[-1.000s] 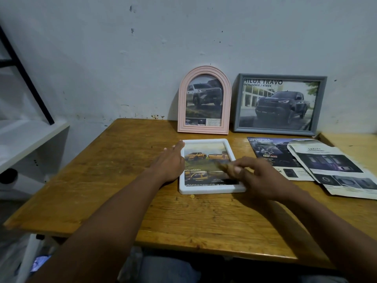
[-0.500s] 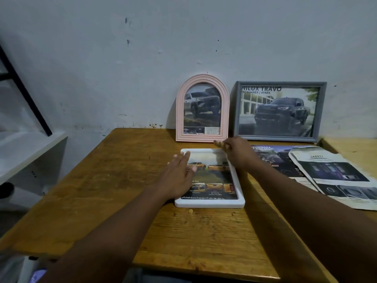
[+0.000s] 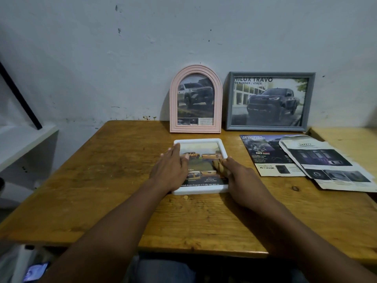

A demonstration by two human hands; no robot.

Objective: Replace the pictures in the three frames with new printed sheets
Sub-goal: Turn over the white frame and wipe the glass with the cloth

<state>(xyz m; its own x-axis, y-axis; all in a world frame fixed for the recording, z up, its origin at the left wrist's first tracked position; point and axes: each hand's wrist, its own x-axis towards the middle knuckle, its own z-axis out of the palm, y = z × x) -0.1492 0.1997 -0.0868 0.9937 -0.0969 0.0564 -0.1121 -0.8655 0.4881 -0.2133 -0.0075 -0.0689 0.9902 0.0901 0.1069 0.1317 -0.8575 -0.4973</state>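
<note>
I see left hand point(image 3: 170, 170) flat, fingers spread, on white frame point(image 3: 199, 189) left edge; right hand point(image 3: 240, 176) flat on right edge; neither grips; bare bench point(image 3: 114, 180) left.

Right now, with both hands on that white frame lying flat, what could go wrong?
The white frame lies near the pink arched frame, which only leans on the wall; pushing it back might tip that one. The left hand and right hand rest partly on the picture, so smudges are possible. The loose printed sheets could get swept aside.
</note>
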